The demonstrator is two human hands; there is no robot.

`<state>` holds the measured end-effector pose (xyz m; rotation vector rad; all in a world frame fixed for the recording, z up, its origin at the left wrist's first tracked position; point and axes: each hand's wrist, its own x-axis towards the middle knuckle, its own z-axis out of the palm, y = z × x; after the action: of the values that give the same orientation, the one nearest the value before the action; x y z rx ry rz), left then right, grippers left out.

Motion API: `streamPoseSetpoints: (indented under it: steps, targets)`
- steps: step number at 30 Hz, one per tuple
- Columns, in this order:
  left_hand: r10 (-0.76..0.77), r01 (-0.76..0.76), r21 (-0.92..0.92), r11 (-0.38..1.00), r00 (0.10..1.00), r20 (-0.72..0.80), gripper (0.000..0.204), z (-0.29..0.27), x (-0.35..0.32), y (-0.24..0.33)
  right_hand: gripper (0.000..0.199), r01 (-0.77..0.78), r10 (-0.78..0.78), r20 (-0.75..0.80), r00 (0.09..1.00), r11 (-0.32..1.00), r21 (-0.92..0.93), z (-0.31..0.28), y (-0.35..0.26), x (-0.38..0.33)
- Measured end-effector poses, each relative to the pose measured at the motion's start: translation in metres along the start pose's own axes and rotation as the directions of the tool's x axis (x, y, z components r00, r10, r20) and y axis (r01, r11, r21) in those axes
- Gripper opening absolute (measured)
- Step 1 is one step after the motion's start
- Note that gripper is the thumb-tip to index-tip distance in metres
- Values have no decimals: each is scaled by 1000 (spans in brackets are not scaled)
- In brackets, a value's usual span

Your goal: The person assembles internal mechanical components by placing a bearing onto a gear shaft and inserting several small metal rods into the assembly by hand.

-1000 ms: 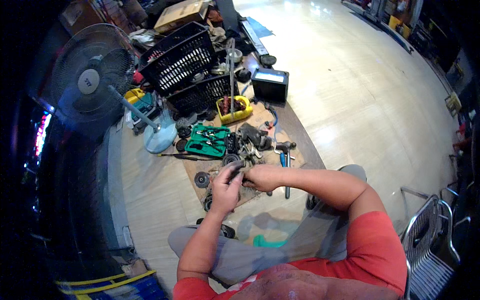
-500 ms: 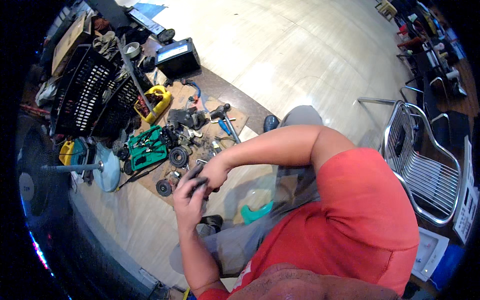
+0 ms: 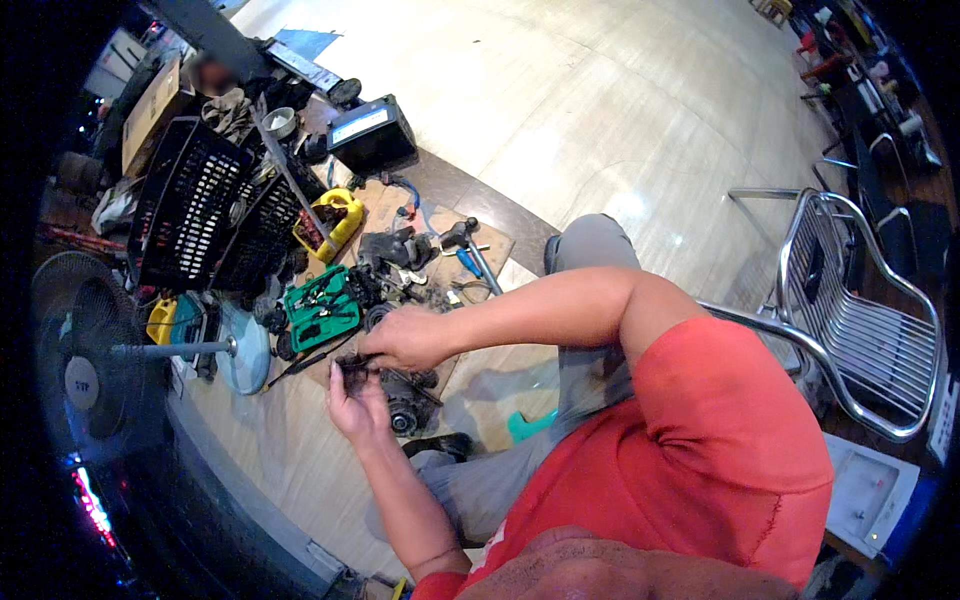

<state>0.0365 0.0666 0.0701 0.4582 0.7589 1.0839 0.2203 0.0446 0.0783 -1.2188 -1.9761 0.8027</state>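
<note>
Beside the green tool case [image 3: 343, 328], the left hand [image 3: 360, 407] holds a small dark part [image 3: 354, 362] in its fingers; the right hand [image 3: 408, 338] touches it, its grip too hidden to tell.

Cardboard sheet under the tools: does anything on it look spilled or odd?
Yes: dark grime soils the cardboard sheet beside the right hand; its corner by the hammer is plainer tan, so that patch looks stained. What spilled is unclear.
</note>
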Motion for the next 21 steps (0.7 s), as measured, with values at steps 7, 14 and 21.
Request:
streamPoseSetpoints:
  steps: [7,14,21]
  targets:
    - [39,-36,-91,995,999,28,15,-7,9,-5,21,-65,77,-51,996,978,200,1,-3,3]
    - [121,-107,-112,988,984,131,27,-5,19,6,25,-176,170,51,984,896,409,15,4,19]
    - [154,-138,-132,982,981,121,13,-4,16,1,20,-489,371,318,872,648,584,-2,-2,15]
